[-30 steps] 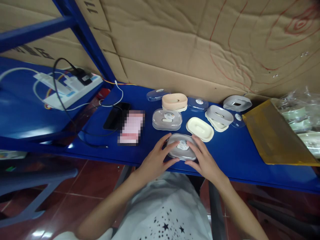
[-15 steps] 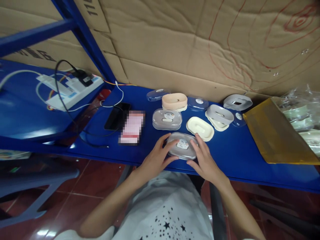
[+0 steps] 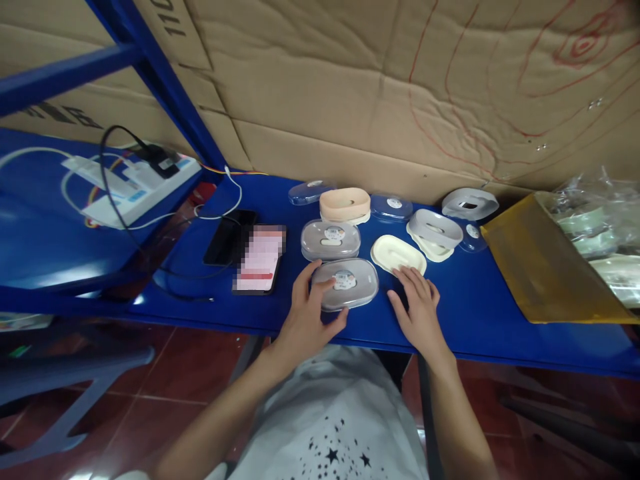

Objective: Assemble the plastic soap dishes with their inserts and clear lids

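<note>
A grey oval soap box [image 3: 363, 283] with a clear lid and a round label lies near the table's front edge. My left hand [image 3: 313, 310] grips its left end, fingers at the far side and thumb at the near side. To the right, my right hand [image 3: 415, 303] has its fingers apart, the fingertips at the near edge of a cream oval tray [image 3: 395, 252]. Whether they touch the tray I cannot tell. Just behind the gripped box sits a second lidded grey soap box [image 3: 320, 243].
Farther back are a peach oval box [image 3: 345, 203], clear lids [image 3: 393, 208], a grey oval box [image 3: 435, 229] on a cream tray, and another grey piece [image 3: 470, 203]. Phones [image 3: 257, 260] and cables lie left. A carton [image 3: 520, 260] with bagged pieces [image 3: 590, 233] stands right.
The soap box has slid left, to just in front of the other lidded box, with my left hand on it. My right hand has let go and moved right to the cream tray.
</note>
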The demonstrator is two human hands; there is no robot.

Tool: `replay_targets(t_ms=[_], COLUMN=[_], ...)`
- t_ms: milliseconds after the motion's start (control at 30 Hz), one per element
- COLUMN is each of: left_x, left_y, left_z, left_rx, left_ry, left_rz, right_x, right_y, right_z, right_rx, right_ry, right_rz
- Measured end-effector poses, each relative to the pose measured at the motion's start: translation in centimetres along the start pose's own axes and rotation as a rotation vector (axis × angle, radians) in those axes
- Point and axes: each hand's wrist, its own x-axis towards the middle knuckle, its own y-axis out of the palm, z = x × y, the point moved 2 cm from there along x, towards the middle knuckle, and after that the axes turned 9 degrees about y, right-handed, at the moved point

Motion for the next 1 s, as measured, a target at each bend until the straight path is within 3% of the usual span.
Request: replay_targets(t_ms=[200, 600, 800, 1000], left_x=[0.1, 3.8, 5.1, 4.9], left_y=[-0.1, -1.3, -1.0, -0.9], left_z=[0.1, 3.0, 3.4, 3.5], left_rx=[0.055, 0.266, 0.355, 0.368], left_ry=[0.044, 0.114, 0.101, 0.099], left_rz=[-0.019, 0.12, 0.118, 0.123], right_x=[0.2, -0.4, -2.2, -3.6], right_y=[-0.6, -1.4, -2.7, -3.1], right_z=[0.1, -0.5, -2.6, -2.4], right_rx=[0.041, 0.037, 0.038, 0.049], right_ry=[0.023, 0.052, 0.012, -0.049], right_rz=[-0.058, -0.147, -0.118, -0.087])
